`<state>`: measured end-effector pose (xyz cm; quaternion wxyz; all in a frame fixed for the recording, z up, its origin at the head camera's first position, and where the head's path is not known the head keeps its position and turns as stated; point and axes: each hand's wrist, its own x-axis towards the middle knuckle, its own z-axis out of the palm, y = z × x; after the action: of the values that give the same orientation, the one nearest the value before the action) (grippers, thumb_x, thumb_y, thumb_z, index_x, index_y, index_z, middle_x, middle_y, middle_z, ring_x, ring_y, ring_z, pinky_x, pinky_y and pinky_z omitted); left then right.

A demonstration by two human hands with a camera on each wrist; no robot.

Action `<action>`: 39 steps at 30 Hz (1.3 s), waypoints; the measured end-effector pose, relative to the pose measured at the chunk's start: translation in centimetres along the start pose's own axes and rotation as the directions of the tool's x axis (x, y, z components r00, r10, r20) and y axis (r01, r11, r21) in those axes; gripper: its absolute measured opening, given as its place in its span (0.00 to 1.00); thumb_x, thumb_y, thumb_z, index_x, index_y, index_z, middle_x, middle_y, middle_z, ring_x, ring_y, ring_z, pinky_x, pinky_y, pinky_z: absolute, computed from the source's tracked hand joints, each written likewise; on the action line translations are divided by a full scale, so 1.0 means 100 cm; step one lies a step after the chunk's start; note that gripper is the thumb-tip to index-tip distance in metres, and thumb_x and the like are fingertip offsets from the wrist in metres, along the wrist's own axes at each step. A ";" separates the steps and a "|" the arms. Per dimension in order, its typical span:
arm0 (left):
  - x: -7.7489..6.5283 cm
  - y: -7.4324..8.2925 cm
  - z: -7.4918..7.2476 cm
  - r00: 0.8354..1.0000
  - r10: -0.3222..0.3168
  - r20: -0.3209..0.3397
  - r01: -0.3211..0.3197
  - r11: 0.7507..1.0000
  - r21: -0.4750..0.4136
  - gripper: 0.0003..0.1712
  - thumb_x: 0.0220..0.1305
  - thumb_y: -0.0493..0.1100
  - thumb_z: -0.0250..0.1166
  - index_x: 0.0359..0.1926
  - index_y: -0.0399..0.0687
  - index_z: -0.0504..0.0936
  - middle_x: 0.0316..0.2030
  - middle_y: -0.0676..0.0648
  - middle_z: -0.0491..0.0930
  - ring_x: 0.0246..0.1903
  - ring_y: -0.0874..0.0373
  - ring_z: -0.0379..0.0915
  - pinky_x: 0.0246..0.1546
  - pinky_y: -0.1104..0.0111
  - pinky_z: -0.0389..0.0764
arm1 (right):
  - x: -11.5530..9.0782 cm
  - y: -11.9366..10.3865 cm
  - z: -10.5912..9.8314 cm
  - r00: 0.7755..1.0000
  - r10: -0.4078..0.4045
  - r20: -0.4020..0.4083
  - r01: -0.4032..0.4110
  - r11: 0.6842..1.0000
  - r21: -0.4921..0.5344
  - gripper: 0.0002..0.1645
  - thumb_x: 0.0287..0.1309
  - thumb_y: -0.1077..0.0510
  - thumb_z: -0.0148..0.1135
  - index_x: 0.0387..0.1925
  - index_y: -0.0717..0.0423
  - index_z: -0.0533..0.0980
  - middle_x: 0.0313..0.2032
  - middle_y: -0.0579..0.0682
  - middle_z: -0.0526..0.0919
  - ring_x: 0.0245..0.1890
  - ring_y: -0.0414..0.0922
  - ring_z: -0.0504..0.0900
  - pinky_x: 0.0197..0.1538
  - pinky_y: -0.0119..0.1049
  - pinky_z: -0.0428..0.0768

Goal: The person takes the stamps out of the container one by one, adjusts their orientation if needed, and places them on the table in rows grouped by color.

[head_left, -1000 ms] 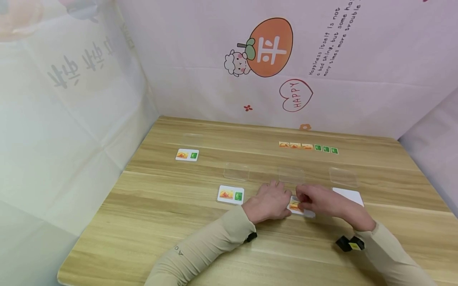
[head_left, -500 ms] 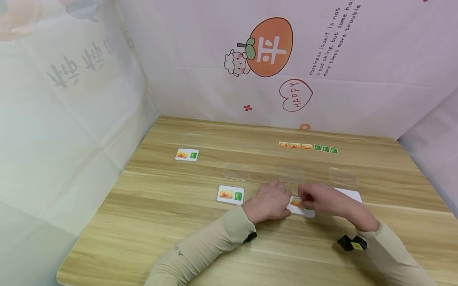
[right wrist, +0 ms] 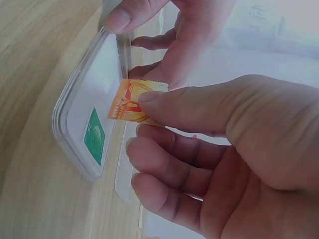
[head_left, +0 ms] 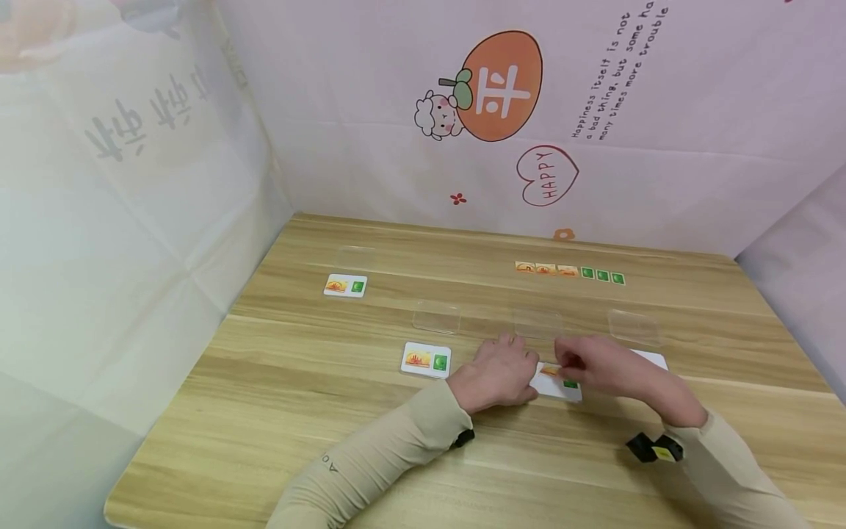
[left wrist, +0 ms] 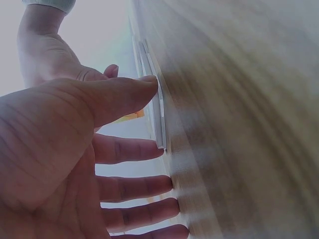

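In the right wrist view my right hand (right wrist: 199, 134) pinches a small orange-and-yellow postage stamp (right wrist: 130, 102) with a serrated edge between thumb and forefinger. The stamp stands tilted over the bare part of a white card (head_left: 551, 391); a green stamp (right wrist: 94, 135) lies flat at that card's other end. A thick clear edge shows around the card (right wrist: 79, 162) from the side. My left hand (head_left: 500, 371) lies at the card's left end, fingers straight. Its thumb (left wrist: 134, 95) and forefinger touch the card's edge (left wrist: 160, 124), and the other fingertips rest on the wood.
Two finished-looking cards (head_left: 418, 347) (head_left: 345, 277) bear an orange and a green stamp each. Several clear plates (head_left: 436, 319) lie behind. Loose stamps (head_left: 567, 272) form a row at the back. A white card (head_left: 651, 358) is partly behind my right hand. Printed cloth (head_left: 370, 147) walls the table.
My right hand has lifted slightly and shifted right and away, raising the orange stamp off the card. More of the green stamp shows now. My left hand has stayed in place.
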<state>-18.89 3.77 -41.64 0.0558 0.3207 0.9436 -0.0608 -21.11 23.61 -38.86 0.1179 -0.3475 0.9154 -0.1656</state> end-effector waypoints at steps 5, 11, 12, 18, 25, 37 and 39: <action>-0.001 -0.001 0.000 1.000 0.001 -0.003 -0.001 1.000 0.006 0.26 0.65 0.67 0.57 0.55 0.60 0.78 0.49 0.53 0.75 0.48 0.59 0.69 0.37 0.66 0.77 | 0.001 0.001 0.000 1.000 -0.001 0.000 0.001 1.000 0.004 0.14 0.57 0.62 0.67 0.27 0.47 0.70 0.21 0.37 0.70 0.22 0.30 0.65 0.26 0.27 0.66; -0.001 -0.002 -0.001 1.000 -0.007 0.007 0.007 1.000 0.001 0.27 0.65 0.67 0.58 0.56 0.59 0.77 0.49 0.52 0.75 0.48 0.59 0.69 0.36 0.67 0.78 | 0.003 0.003 -0.001 1.000 -0.006 -0.002 0.006 1.000 0.007 0.13 0.59 0.61 0.67 0.28 0.46 0.70 0.22 0.37 0.71 0.22 0.30 0.65 0.26 0.27 0.66; -0.002 -0.002 -0.001 1.000 -0.009 0.011 0.009 1.000 -0.001 0.27 0.65 0.67 0.58 0.56 0.59 0.77 0.49 0.52 0.75 0.48 0.59 0.69 0.36 0.67 0.78 | 0.004 0.003 -0.001 1.000 -0.005 -0.002 0.005 1.000 0.007 0.13 0.59 0.61 0.66 0.28 0.46 0.70 0.22 0.37 0.71 0.22 0.30 0.65 0.25 0.27 0.66; -0.002 -0.003 -0.002 1.000 -0.015 0.020 0.016 1.000 -0.004 0.27 0.65 0.67 0.58 0.57 0.59 0.77 0.50 0.52 0.75 0.48 0.58 0.69 0.38 0.66 0.78 | 0.006 0.003 -0.001 1.000 0.019 -0.017 -0.019 1.000 0.000 0.13 0.58 0.62 0.67 0.27 0.45 0.71 0.22 0.37 0.71 0.21 0.31 0.66 0.25 0.27 0.68; -0.002 -0.003 -0.001 1.000 -0.015 0.027 0.014 1.000 0.014 0.27 0.65 0.68 0.57 0.56 0.59 0.77 0.51 0.53 0.75 0.49 0.59 0.69 0.39 0.67 0.78 | 0.006 0.004 0.000 0.999 0.040 -0.032 -0.039 0.999 0.022 0.13 0.59 0.62 0.67 0.28 0.45 0.71 0.22 0.37 0.72 0.22 0.32 0.67 0.26 0.28 0.69; 0.002 -0.001 -0.002 0.999 -0.019 0.041 0.019 1.000 -0.011 0.27 0.64 0.68 0.58 0.56 0.60 0.77 0.51 0.53 0.74 0.50 0.59 0.68 0.40 0.66 0.78 | 0.007 0.003 -0.001 0.998 0.023 -0.058 -0.023 1.000 0.002 0.13 0.58 0.62 0.67 0.27 0.44 0.70 0.21 0.36 0.71 0.21 0.31 0.66 0.25 0.27 0.69; 0.001 -0.002 -0.002 0.999 -0.018 0.038 0.018 1.000 -0.006 0.27 0.64 0.68 0.58 0.56 0.60 0.77 0.52 0.52 0.74 0.50 0.59 0.68 0.40 0.66 0.78 | 0.009 0.003 -0.002 0.998 0.021 -0.051 -0.021 1.000 0.005 0.13 0.59 0.62 0.66 0.27 0.44 0.70 0.21 0.37 0.71 0.21 0.31 0.67 0.25 0.27 0.69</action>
<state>-19.11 3.76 -41.47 0.0743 0.3107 0.9454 -0.0645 -22.02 23.25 -38.86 0.0969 -0.3333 0.9213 -0.1752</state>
